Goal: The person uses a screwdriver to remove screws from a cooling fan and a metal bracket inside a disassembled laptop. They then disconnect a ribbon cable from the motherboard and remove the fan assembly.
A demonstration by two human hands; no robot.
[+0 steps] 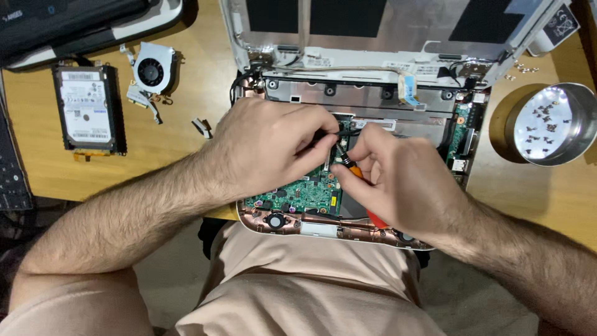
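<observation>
Both my hands are working over an opened laptop (373, 99) on the table (174, 124).
Right hand (404, 180) is pinching an orange-handled screwdriver (356, 173); left hand (267, 146) is pressing fingertips together on the circuit board (305, 190).

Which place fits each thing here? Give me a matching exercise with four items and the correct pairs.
Things:
1. hard drive
2. cooling fan
3. metal bowl
4. screwdriver

Places:
A. in the right hand, over the open laptop
B. far left on the wooden table
C. right of the laptop, holding small screws
D. between hard drive and laptop

Pairs: 1-B, 2-D, 3-C, 4-A
</observation>
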